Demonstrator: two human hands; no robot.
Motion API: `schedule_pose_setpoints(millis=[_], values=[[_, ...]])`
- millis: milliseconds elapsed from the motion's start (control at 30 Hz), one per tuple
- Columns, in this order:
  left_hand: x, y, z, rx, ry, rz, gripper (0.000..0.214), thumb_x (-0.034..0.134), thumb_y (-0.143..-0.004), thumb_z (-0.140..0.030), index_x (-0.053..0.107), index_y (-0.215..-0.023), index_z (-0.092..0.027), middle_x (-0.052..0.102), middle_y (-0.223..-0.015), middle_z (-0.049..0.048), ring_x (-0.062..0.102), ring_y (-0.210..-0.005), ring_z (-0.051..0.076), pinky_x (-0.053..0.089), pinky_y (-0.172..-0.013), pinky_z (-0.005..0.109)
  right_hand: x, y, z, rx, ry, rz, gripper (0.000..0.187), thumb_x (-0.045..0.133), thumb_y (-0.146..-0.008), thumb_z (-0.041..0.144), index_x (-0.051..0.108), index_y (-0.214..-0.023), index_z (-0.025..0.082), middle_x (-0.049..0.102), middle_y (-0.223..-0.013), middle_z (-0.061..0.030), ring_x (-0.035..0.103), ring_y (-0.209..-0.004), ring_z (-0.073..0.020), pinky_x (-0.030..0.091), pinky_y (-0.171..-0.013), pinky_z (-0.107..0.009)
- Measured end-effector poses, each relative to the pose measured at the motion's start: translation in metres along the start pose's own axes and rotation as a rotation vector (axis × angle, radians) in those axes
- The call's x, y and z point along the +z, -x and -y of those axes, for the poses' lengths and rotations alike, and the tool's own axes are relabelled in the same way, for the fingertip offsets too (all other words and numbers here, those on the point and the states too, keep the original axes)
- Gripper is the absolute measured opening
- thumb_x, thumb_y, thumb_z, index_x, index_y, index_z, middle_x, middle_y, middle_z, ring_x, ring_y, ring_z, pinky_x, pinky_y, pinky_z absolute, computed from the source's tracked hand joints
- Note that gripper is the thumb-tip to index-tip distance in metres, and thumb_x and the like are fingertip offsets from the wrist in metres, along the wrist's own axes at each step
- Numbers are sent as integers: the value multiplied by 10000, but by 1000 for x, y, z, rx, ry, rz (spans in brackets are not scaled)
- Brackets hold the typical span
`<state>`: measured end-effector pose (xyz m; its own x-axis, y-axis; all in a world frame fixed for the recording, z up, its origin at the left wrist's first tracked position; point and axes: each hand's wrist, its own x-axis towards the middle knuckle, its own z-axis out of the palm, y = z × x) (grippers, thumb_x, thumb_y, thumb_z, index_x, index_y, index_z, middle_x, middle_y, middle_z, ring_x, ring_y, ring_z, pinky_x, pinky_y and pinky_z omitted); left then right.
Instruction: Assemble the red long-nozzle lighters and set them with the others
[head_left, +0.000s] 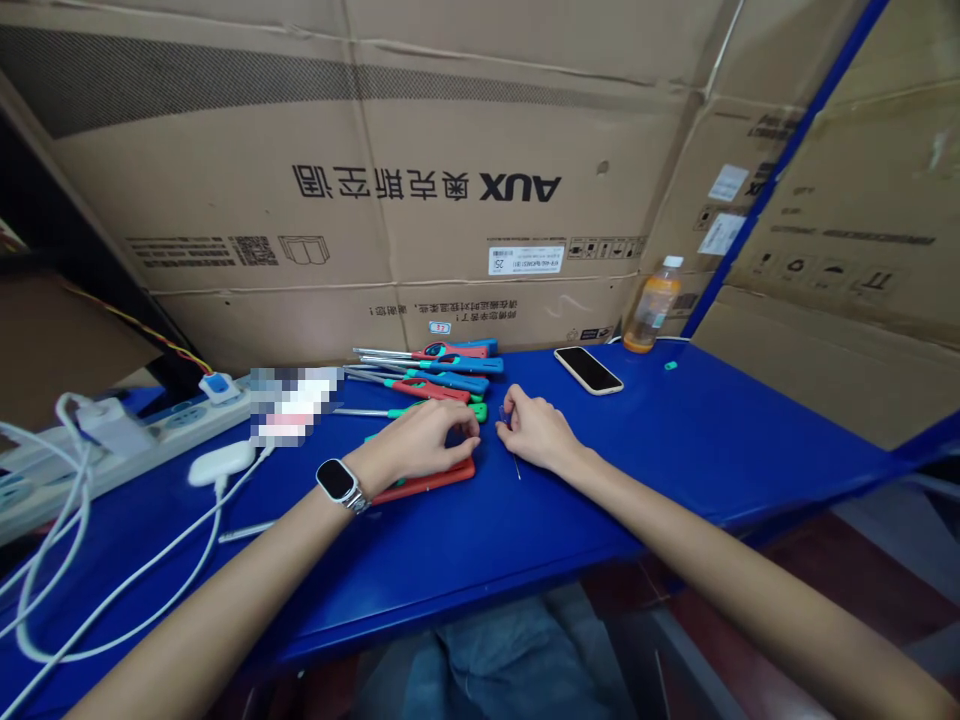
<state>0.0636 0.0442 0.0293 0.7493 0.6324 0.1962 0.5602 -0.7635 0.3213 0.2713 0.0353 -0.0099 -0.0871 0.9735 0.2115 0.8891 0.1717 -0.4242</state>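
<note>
My left hand, with a watch on its wrist, is above a red-handled long-neck lighter on the blue table. Its thumb and fingers curl round to a pinch; what is between the tips, if anything, is too small to make out. To its right, my right hand is closed on a small clear part, mostly hidden by the fingers. A thin wire hangs below that hand, its pale end near the tabletop. Behind my left hand lies a pile of long-neck lighters with red, blue and green handles.
A phone and an orange drink bottle are at the back right, near a small green piece. Power strips and white cables take up the left side. Cardboard walls in the back.
</note>
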Motion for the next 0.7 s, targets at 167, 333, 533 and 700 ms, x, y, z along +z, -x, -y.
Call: schedule_pose_setpoints(millis=[167, 333, 533, 700], values=[[1, 9, 5, -13, 27, -72, 162, 547, -904, -311, 663, -882, -200, 706, -915, 29, 624, -850, 199, 456, -786, 309, 1, -3, -4, -92, -186, -39, 183, 593, -770, 184, 486, -912, 225, 596, -602, 50, 575, -570, -144, 351, -583, -248], [-9, 25, 15, -50, 111, -162, 218, 527, -929, -332, 659, -842, -182, 706, -826, 21, 625, -736, 159, 450, -704, 274, -1, -7, 10, -92, -667, -96, 256, 621, -751, 267, 520, -979, 209, 549, -520, 97, 522, -442, -116, 395, -510, -233], [-20, 56, 24, -160, 217, -122, 304, 673, -830, -483, 706, -793, -183, 710, -786, 15, 621, -727, 159, 462, -711, 273, 9, -24, 54, -92, -1090, 6, 530, 699, -729, 368, 562, -1182, 131, 658, -571, 40, 460, -376, -79, 374, -412, -213], [-19, 69, 30, -225, 222, -6, 469, 799, -645, -593, 768, -895, -197, 717, -872, 42, 627, -758, 184, 466, -682, 278, 17, -33, 74, -65, -1240, 110, 572, 765, -681, 399, 593, -1142, 107, 671, -575, 19, 474, -359, -74, 336, -316, -183]])
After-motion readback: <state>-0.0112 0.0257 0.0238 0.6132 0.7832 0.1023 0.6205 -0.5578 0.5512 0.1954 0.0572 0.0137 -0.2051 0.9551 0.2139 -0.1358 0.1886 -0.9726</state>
